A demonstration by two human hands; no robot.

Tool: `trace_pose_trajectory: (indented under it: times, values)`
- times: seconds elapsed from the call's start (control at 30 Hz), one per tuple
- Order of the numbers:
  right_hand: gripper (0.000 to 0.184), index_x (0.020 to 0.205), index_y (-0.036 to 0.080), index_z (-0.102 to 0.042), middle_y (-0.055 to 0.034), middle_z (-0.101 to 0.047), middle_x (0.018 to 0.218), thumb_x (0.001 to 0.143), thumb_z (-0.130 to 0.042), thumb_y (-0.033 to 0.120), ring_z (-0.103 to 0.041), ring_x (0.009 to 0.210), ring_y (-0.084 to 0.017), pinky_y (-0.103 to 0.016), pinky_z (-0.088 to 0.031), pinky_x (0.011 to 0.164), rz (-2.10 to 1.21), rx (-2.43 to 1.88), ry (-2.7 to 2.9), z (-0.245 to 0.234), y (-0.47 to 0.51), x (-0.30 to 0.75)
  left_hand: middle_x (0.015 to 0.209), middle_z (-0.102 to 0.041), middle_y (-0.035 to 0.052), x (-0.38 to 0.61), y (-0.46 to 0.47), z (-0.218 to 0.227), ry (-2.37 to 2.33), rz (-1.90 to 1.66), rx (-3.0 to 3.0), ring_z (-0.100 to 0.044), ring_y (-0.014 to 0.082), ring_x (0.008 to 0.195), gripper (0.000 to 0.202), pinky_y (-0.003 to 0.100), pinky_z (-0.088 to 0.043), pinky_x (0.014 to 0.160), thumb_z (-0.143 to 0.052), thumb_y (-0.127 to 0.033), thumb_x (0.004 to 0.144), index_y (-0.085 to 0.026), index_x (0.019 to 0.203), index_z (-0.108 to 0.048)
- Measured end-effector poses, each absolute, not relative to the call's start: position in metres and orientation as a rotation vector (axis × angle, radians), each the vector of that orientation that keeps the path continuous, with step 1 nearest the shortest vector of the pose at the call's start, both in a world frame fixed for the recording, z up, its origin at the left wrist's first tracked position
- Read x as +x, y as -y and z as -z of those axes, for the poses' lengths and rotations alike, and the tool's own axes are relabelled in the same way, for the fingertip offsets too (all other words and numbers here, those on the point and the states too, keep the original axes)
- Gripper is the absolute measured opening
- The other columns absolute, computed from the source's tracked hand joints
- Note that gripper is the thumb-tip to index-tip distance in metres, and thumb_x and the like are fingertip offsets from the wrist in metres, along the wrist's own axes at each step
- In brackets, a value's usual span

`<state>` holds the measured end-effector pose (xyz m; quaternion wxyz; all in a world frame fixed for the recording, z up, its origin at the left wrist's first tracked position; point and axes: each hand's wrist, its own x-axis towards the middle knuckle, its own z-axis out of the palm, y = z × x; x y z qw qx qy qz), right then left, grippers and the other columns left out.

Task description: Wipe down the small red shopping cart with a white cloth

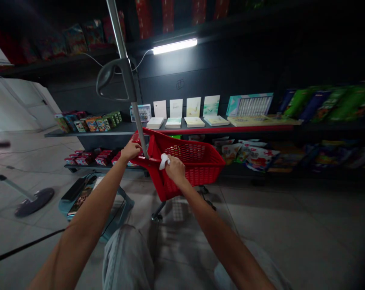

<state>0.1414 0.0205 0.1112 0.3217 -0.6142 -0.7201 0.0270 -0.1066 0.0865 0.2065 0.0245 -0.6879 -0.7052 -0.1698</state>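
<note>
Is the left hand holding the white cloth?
No, the right hand holds the white cloth, while the left hand is at the red cart.

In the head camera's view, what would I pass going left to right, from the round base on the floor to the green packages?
Round floor base, blue-grey stool, left hand, crumpled white wad, right hand, white-and-red bag, green packages.
</note>
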Motion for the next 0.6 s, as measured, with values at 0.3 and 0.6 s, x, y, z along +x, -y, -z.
trace_pose_trajectory:
  times: [0.3, 0.6]
  values:
    - [0.041, 0.139, 0.018, -0.062, -0.0098, -0.065, 0.144, 0.107, -0.044, 0.037, -0.057, 0.131, -0.025, -0.036, -0.038, 0.115, -0.093, -1.436, 1.821, -0.135, -0.011, 0.077, 0.146, -0.065, -0.0039, -0.087, -0.09, -0.203, 2.262, 0.493, -2.144, -0.068, 0.0252, 0.126, 0.031, 0.032, -0.055, 0.107, -0.058, -0.032, 0.088, -0.035, 0.107, -0.083]
    - [0.049, 0.152, 0.024, -0.054, -0.0065, -0.057, 0.155, 0.106, -0.046, 0.04, -0.05, 0.141, -0.025, -0.038, -0.035, 0.122, -0.131, -1.18, 1.939, -0.115, -0.016, 0.106, 0.152, -0.06, 0.0, -0.078, -0.087, -0.208, 2.205, 0.282, -2.247, -0.042, 0.0337, 0.152, 0.038, 0.039, -0.047, 0.116, -0.063, -0.054, 0.083, -0.031, 0.105, -0.083]
